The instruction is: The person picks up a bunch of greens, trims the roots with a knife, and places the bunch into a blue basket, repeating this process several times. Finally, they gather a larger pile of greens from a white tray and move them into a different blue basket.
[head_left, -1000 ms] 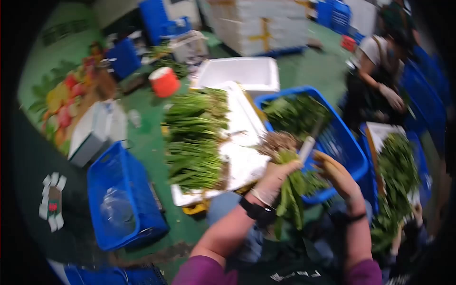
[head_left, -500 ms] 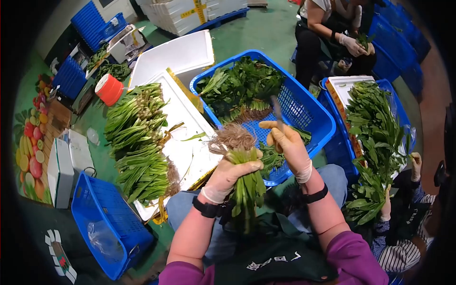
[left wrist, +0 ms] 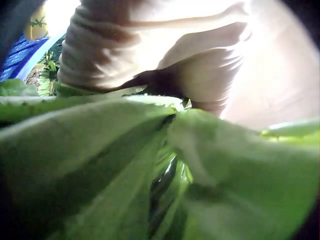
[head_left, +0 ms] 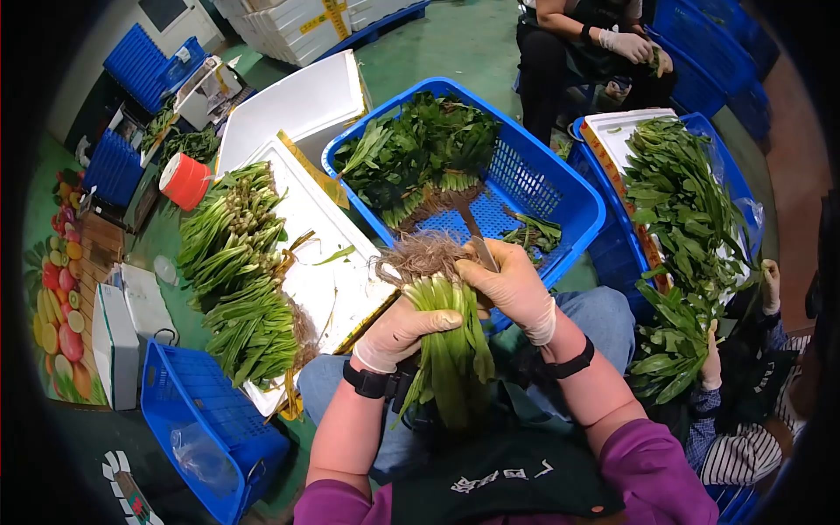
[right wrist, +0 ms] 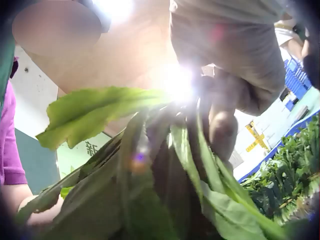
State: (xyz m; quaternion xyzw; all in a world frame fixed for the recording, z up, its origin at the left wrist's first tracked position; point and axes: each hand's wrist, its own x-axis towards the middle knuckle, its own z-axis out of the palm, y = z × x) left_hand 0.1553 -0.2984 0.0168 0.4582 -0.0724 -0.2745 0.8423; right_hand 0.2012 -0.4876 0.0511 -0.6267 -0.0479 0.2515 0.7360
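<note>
My gloved left hand [head_left: 398, 332] grips a bunch of long-leaved greens [head_left: 451, 350] around its stems. The bunch's brown, stringy roots [head_left: 424, 255] point away from me and its leaves hang toward my lap. My gloved right hand [head_left: 516, 284] holds a knife [head_left: 475, 232], blade pointing away beside the roots, with fingertips right at the pale stem bases. In the left wrist view, broad green leaves [left wrist: 90, 155] fill the lower half below a glove [left wrist: 150, 45]. Leaves [right wrist: 150, 175] also hang under the right glove [right wrist: 235, 55] in the right wrist view.
A blue basket [head_left: 560, 188] with bunched greens stands just ahead. Left of it, rows of greens [head_left: 236, 262] lie on a white foam lid [head_left: 337, 289]. Another blue crate [head_left: 197, 420] is at lower left. People work ahead and at right, beside a greens-covered foam box [head_left: 604, 131].
The head view has swung and steadied. My right hand, apart from the bunch earlier, has come in against its stems with the knife. The left hand keeps its grip.
</note>
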